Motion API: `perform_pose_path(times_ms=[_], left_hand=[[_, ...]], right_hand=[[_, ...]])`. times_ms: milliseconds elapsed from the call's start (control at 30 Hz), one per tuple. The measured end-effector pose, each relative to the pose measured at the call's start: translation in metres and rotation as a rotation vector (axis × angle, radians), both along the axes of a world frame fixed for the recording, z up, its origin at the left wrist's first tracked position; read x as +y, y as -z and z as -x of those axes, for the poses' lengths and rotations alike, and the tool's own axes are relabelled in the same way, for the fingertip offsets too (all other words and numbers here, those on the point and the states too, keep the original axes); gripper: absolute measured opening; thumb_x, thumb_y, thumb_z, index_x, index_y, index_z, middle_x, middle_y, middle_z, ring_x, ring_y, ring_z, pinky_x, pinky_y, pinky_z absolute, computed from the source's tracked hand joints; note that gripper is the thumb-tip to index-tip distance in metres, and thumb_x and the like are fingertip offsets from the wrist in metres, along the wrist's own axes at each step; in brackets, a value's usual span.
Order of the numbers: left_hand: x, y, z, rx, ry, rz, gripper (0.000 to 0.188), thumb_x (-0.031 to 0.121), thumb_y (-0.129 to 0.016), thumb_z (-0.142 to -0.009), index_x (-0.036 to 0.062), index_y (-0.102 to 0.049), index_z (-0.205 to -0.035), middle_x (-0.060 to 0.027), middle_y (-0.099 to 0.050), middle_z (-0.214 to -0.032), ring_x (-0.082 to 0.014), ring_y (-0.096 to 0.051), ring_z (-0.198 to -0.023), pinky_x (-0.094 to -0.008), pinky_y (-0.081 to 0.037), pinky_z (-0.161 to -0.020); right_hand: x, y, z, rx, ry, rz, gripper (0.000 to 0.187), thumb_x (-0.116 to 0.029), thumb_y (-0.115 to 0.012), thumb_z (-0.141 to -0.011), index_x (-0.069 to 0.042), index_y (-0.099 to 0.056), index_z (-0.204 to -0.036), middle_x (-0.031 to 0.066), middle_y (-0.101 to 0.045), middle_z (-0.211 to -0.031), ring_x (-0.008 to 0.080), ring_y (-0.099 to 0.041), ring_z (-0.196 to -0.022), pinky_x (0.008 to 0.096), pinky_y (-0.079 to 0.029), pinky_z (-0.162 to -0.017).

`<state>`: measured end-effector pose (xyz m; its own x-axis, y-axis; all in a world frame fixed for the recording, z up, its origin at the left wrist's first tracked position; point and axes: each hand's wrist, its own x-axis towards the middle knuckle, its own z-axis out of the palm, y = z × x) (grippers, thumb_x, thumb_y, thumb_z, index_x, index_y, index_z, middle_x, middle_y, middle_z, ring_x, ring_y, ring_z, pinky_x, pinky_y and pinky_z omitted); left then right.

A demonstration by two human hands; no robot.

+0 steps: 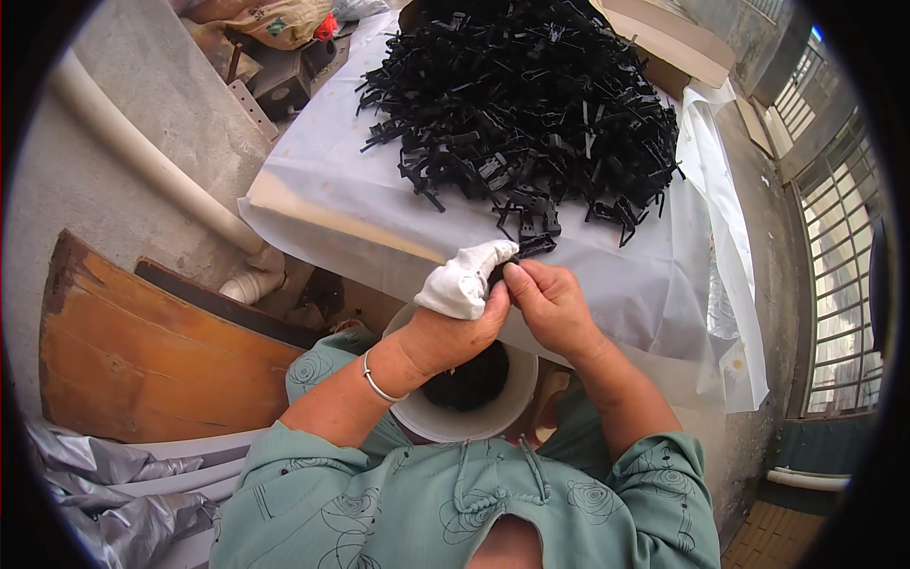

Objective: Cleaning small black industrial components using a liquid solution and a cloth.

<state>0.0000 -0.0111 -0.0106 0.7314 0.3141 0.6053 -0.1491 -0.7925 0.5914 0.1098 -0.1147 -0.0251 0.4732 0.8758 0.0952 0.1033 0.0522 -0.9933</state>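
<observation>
Both my hands meet in front of me, just over the near edge of the table. My left hand (463, 289), partly wrapped in a white cloth or glove (462, 284), is closed on a small black plastic part (500, 272). Thumb and fingers of my right hand (547, 302) pinch the same part from the right. Most of it is hidden by my fingers. Just beyond lie a few loose black parts (533, 216), at the front of a large heap of black plastic parts (531, 104).
The table has a white plastic sheet (313, 190) over it. Below my hands, a white bucket (417, 417) holds dark contents. An open cardboard box (678, 43) stands behind the heap. At left are a pipe (152, 156) and a brown wooden board (152, 351).
</observation>
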Motion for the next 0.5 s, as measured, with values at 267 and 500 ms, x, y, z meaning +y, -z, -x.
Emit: perform_pose_path(times_ms=[267, 500], left_hand=[[0.01, -0.015, 0.002, 0.112, 0.264, 0.988, 0.036, 0.01, -0.051, -0.089, 0.0, -0.039, -0.121, -0.0011, -0.053, -0.084, -0.0047, -0.047, -0.067, -0.0179, -0.041, -0.059], [0.011, -0.012, -0.003, 0.263, 0.245, 0.544, 0.043, 0.003, -0.041, -0.081, -0.0009, -0.038, -0.124, 0.0003, -0.052, -0.08, -0.0042, -0.043, -0.058, -0.0179, -0.039, -0.055]], right_hand=[[-0.012, -0.016, -0.015, -0.722, 0.027, -0.016, 0.01, -0.007, -0.063, -0.078, 0.0, -0.061, -0.086, 0.0103, -0.056, -0.066, 0.0142, -0.05, -0.053, 0.0255, -0.041, -0.051], [-0.015, -0.02, -0.017, -0.612, 0.004, -0.15, 0.012, -0.002, -0.067, -0.074, 0.0, -0.061, -0.084, 0.0052, -0.055, -0.064, 0.0124, -0.049, -0.052, 0.0247, -0.04, -0.05]])
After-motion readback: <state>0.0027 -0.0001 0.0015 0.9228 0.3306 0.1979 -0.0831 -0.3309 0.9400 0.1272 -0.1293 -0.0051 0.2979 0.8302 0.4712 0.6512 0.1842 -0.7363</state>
